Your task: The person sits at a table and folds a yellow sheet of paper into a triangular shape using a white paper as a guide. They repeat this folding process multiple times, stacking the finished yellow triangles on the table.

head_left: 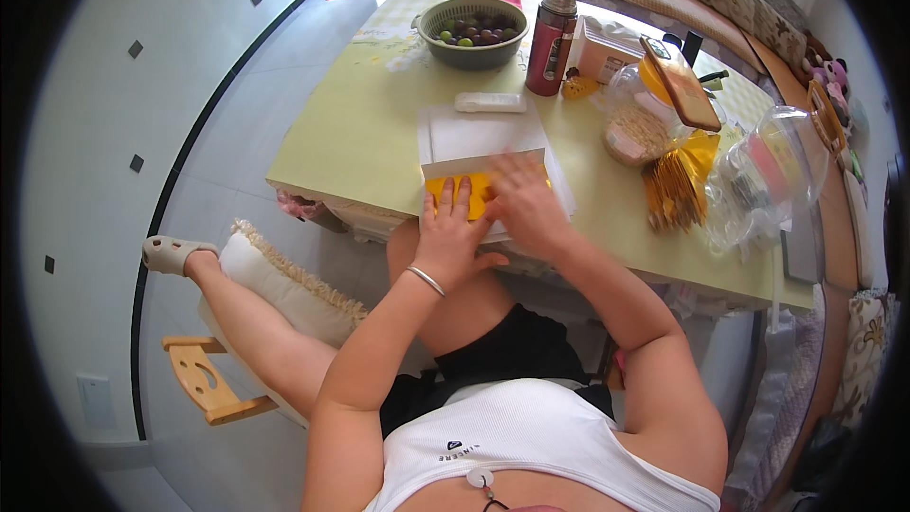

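Pale green surface (351, 133), far edge and right end lost under clutter and lens bend. White paper (479, 133) spread at the near edge, front part covered by both hands. On it, yellow sheet (474, 192), only a strip showing between and above the hands; shape and folds hard to judge.

Left hand (450, 232) flat on the yellow sheet, fingers (453, 197) extended and spread, pressing down, gripping nothing. Silver bracelet (427, 280) at the wrist. Right hand (521, 201) palm down over the sheet's right part, fingers blurred, seemingly extended rather than curled; contact underneath hidden.

Behind the paper, white flat object (490, 102), kind unclear. Further back, green bowl (472, 31) of dark and green round fruit, just beside a red flask (551, 42) standing upright. To the right, clear jar (640, 123) with orange lid (681, 83) tilted open, contents grainy and indistinct. Near it, bundle of thin brown sticks (673, 192) in yellow wrap. Clear bags (768, 175) at the right end, contents unreadable through glare.

Below the surface, knees partly hidden; cushion (284, 289) under the left leg; wooden stool (204, 379) only partly seen.
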`<action>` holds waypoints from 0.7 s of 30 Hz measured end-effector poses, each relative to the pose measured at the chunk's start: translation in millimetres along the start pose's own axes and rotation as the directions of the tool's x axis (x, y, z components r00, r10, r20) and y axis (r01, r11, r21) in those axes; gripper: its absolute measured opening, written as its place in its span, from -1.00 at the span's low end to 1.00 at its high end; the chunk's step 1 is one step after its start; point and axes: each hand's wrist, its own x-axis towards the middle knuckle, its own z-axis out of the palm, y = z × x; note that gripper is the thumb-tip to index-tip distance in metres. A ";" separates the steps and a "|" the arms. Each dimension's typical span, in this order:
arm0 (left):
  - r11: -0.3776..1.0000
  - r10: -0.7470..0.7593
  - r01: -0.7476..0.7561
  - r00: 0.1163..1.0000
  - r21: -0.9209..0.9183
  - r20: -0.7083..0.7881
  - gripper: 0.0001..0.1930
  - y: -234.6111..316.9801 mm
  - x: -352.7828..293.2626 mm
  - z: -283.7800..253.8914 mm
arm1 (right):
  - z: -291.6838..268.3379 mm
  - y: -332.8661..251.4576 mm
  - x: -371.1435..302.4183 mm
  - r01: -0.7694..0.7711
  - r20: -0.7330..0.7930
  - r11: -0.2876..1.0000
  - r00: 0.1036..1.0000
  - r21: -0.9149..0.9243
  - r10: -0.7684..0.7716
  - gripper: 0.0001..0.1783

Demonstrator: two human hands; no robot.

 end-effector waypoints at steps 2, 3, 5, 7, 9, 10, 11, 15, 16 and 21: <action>1.000 -0.009 0.009 0.999 0.012 0.033 0.00 -2.1 -0.3 4.5 | -0.6 -25.0 -5.3 0.062 0.082 0.959 0.993 0.277 -0.088 -0.18; 0.999 -0.014 0.013 0.999 0.040 0.037 0.03 -1.7 0.2 5.9 | -2.9 -28.6 -8.8 0.038 0.086 0.965 0.994 0.261 -0.062 -0.13; 0.998 -0.031 0.029 0.998 0.053 0.053 0.06 -0.3 -0.8 7.8 | -6.6 -33.2 -13.6 -0.010 0.094 0.973 0.996 0.230 -0.012 -0.02; 0.999 -0.049 0.048 0.996 0.018 0.078 0.07 6.7 -0.1 -0.4 | -1.9 -27.8 -22.1 -0.033 0.089 0.987 0.996 0.156 0.019 0.03; 0.998 -0.055 0.056 0.995 -0.010 0.083 0.09 7.7 -1.3 -5.8 | -0.8 -18.8 -30.0 -0.043 0.099 0.995 0.994 0.087 0.034 0.07; 0.998 -0.058 0.061 0.995 -0.025 0.085 0.10 6.9 -2.6 -6.8 | -1.9 -13.1 -33.6 -0.041 0.113 0.998 0.993 0.055 0.035 0.08; 0.997 -0.076 0.078 0.994 -0.019 0.079 0.12 5.4 -5.6 -5.2 | -3.7 -7.5 -37.7 -0.039 0.127 0.999 0.991 0.023 0.035 0.09; 0.986 -0.167 0.164 0.981 0.042 0.102 0.20 -11.3 -23.6 -2.4 | -16.3 8.8 -52.0 -0.074 0.144 0.997 0.987 -0.001 0.073 0.08; 0.980 -0.195 0.188 0.974 0.066 0.119 0.22 -16.1 -27.4 -2.9 | -18.1 10.3 -54.0 -0.088 0.147 0.996 0.985 0.000 0.087 0.06; 0.981 -0.186 0.179 0.977 0.077 0.108 0.23 -30.6 -37.1 -4.1 | -15.3 17.5 -57.2 -0.106 0.122 0.994 0.987 0.004 0.105 -0.11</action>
